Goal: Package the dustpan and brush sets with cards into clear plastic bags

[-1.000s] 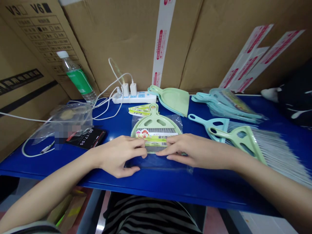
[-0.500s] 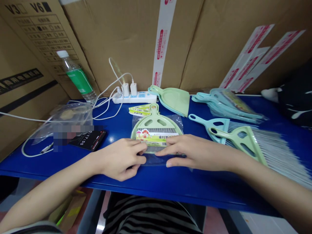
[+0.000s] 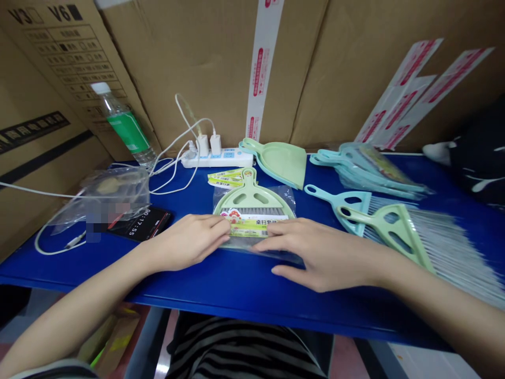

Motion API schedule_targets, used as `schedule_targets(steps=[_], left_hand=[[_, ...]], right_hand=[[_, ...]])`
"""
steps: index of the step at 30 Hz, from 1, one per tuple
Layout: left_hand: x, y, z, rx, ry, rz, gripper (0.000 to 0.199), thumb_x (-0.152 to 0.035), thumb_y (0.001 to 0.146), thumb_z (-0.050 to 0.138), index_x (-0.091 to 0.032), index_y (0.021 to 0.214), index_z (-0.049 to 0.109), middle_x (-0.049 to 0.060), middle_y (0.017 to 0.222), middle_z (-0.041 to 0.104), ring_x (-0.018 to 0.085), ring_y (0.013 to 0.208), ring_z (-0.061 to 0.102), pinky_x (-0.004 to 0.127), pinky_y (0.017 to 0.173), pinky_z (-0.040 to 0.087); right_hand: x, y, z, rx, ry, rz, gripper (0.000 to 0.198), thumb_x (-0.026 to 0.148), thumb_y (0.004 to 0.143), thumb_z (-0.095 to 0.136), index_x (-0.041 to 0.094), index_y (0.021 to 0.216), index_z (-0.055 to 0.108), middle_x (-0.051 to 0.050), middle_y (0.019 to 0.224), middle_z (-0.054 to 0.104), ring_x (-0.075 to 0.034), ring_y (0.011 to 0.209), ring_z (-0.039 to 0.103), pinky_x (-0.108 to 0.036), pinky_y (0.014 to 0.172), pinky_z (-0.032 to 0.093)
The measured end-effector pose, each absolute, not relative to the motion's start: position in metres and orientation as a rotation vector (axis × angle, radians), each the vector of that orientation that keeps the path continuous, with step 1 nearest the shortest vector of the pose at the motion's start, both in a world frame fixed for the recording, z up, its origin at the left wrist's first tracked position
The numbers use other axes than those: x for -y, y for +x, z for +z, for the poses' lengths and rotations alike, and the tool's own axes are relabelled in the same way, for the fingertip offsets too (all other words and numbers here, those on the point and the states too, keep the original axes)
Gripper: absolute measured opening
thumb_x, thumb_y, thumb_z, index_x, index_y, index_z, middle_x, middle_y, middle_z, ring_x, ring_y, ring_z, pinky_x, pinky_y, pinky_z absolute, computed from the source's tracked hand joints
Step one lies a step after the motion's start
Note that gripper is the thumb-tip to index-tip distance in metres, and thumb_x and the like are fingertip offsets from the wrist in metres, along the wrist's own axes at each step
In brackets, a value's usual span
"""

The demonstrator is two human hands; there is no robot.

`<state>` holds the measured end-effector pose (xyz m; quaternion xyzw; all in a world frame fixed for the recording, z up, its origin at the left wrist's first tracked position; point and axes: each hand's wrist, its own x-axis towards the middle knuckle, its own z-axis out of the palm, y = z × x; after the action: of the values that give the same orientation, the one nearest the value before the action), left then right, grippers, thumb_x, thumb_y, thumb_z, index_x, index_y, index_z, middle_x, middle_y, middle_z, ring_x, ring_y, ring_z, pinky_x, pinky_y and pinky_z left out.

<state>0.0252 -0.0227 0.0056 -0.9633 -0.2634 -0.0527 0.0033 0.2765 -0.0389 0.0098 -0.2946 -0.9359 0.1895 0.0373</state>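
In the middle of the table lies a green dustpan and brush set [image 3: 249, 197] inside a clear plastic bag [image 3: 290, 196], with a printed card [image 3: 254, 223] across its bristles. My left hand [image 3: 193, 239] is at the bag's lower left edge, its fingers closed together on the plastic; the thumb is mostly hidden. On the lower right of the bag rests my right hand [image 3: 315, 252], fingers stretched out and thumb apart. Just behind the set are loose printed cards [image 3: 226, 179].
Loose dustpans [image 3: 282, 160] lie at the back, beside bagged blue sets [image 3: 366, 166]. Blue and green brushes [image 3: 379, 223] are at right. A power strip [image 3: 236, 158] with cables, a bottle [image 3: 128, 131], plastic bags [image 3: 114, 189] and a phone [image 3: 145, 223] occupy the left.
My left hand has moved up and left, its curled fingers now straighter along the bag's edge. The bag's lower flap shows less in front. My right hand has shifted slightly toward me.
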Motion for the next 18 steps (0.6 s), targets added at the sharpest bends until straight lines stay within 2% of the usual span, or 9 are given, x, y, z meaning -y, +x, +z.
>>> schedule_targets(steps=[4, 10, 18], left_hand=[[0.0217, 0.0256, 0.0036, 0.846, -3.028, -0.19, 0.032, -0.027, 0.103, 0.024, -0.017, 0.087, 0.05, 0.002, 0.08, 0.06, 0.014, 0.066, 0.057, 0.024, 0.06, 0.045], [0.023, 0.0228, 0.0066, 0.783, -3.13, -0.145, 0.016, -0.03, 0.098, 0.043, -0.017, 0.097, 0.053, 0.005, 0.092, 0.063, 0.017, 0.078, 0.059, 0.027, 0.068, 0.046], [0.0189, 0.0225, 0.0051, 0.933, -3.299, -0.255, 0.02, -0.022, 0.099, 0.038, -0.018, 0.083, 0.05, 0.0, 0.076, 0.057, 0.012, 0.063, 0.053, 0.024, 0.061, 0.039]], right_hand=[[0.0385, 0.2765, 0.0056, 2.852, -0.913, 0.52, 0.039, 0.009, 0.085, 0.05, 0.023, 0.118, 0.067, -0.008, 0.108, 0.07, -0.021, 0.096, 0.065, -0.034, 0.082, 0.048], [0.0378, 0.274, 0.0016, 2.838, -0.992, 0.48, 0.028, 0.011, 0.088, 0.048, 0.02, 0.109, 0.064, -0.007, 0.097, 0.07, -0.02, 0.085, 0.065, -0.033, 0.075, 0.047], [0.0398, 0.2725, 0.0072, 2.813, -1.164, 0.554, 0.016, 0.012, 0.09, 0.044, 0.018, 0.087, 0.059, -0.008, 0.088, 0.068, -0.02, 0.077, 0.063, -0.032, 0.069, 0.044]])
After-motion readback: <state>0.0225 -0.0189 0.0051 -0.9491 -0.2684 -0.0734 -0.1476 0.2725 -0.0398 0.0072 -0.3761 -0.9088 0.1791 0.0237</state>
